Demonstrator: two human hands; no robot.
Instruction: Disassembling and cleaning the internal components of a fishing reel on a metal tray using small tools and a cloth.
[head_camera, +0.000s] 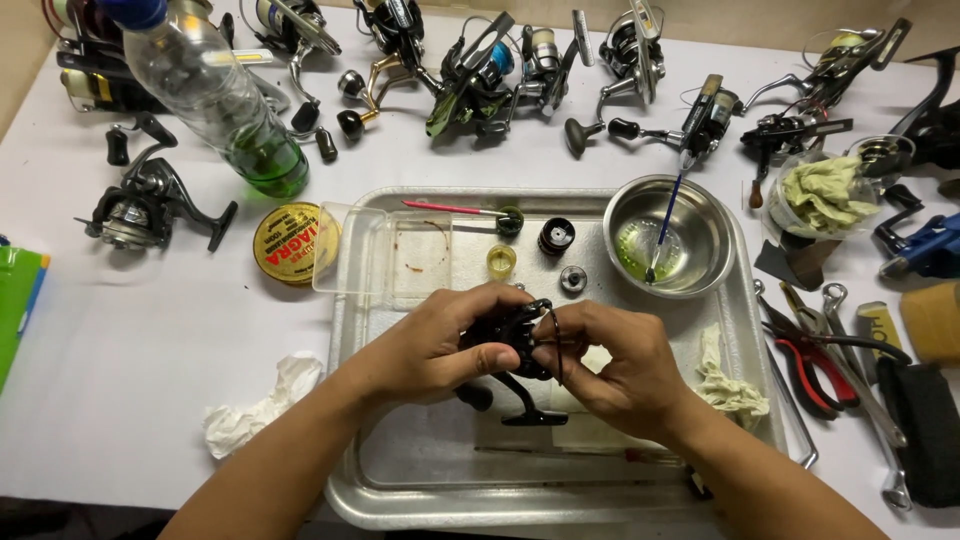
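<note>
A black spinning fishing reel body (512, 338) is held above the metal tray (740, 330), its foot pointing down toward me. My left hand (435, 345) grips the reel body from the left. From the right, my right hand (610, 365) pinches the thin wire bail arm at the reel's top with its fingertips. Loose parts lie on the tray beyond the hands: a black spool (556, 236), a small yellow ring (500, 261) and a small round metal piece (572, 279).
A steel bowl (668, 236) with greenish liquid and a brush sits in the tray's far right corner. A clear plastic lid (385, 250), yellow tin (290, 243), bottle (215, 95), rags, pliers (805, 365) and several other reels surround the tray on the white table.
</note>
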